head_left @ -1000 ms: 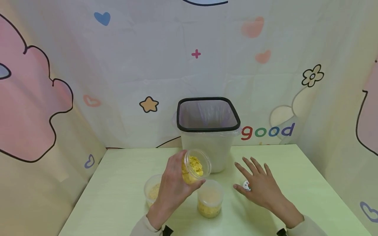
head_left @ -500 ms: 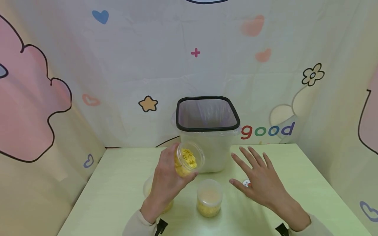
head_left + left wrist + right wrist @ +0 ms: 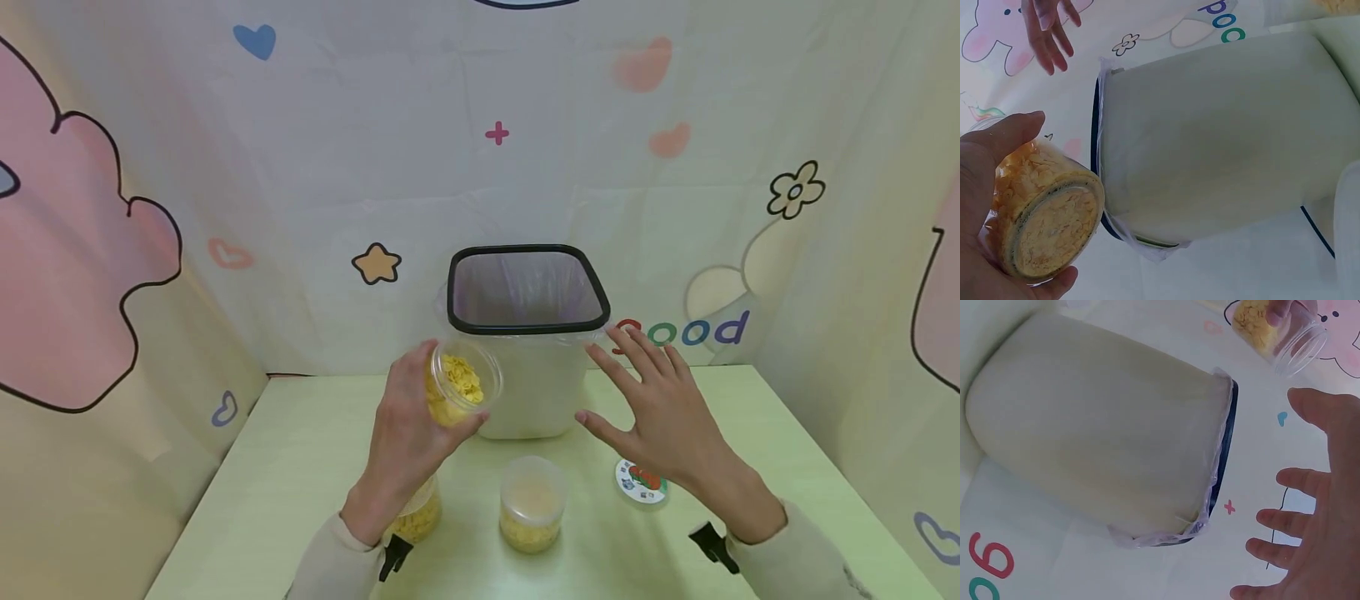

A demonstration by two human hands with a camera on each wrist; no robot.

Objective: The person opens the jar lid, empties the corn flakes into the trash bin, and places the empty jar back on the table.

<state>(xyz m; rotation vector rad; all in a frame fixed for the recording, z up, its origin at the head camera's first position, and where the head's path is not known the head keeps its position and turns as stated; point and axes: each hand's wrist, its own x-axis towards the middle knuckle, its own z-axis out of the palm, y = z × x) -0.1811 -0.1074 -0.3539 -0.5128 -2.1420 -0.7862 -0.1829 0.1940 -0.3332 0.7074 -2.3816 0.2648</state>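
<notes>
My left hand (image 3: 408, 417) grips a clear plastic jar (image 3: 1054, 212) partly filled with yellow flakes (image 3: 461, 379). The jar has no lid on and tilts, its mouth facing right, in front of the bin. My right hand (image 3: 667, 408) is raised with fingers spread and holds nothing; it is near the bin's right side. Below it on the table lies a round lid (image 3: 641, 482) with a red and green picture. A second jar (image 3: 532, 504) with yellow contents stands upright at the table's middle. Another jar (image 3: 416, 512) is partly hidden behind my left wrist.
A pale bin (image 3: 528, 383) with a black rim (image 3: 528, 330) and a thin plastic liner stands at the back of the pale green table (image 3: 240, 500). Behind it hangs a printed cloth (image 3: 337, 167) with hearts, a star and letters.
My left hand has lifted the jar up and to the left. My right hand has risen toward the bin, and more of the round lid shows below it.
</notes>
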